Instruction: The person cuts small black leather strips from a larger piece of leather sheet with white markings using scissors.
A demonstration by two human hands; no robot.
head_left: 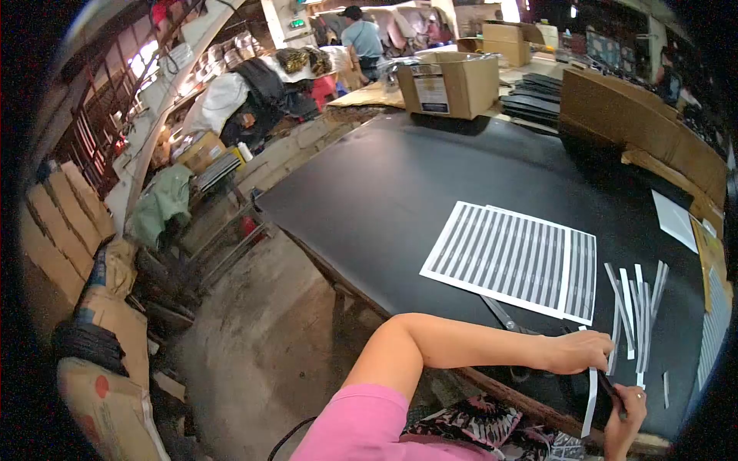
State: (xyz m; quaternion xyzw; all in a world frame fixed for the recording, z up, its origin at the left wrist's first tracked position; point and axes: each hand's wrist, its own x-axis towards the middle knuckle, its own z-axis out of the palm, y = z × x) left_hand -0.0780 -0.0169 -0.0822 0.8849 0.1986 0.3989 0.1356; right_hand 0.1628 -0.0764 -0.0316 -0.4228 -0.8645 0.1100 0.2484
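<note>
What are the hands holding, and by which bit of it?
The right hand grips a slender black object by its lower part. The left hand covers a narrow flat white strip near its upper end; whether it's pinched is hidden.

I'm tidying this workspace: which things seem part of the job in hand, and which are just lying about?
Seemingly in use:
flat white-and-grey striped sheets
narrow white and grey strips
slim black object in the right hand

Apparently lying about:
labelled brown cardboard box
crumpled green cloth
</note>
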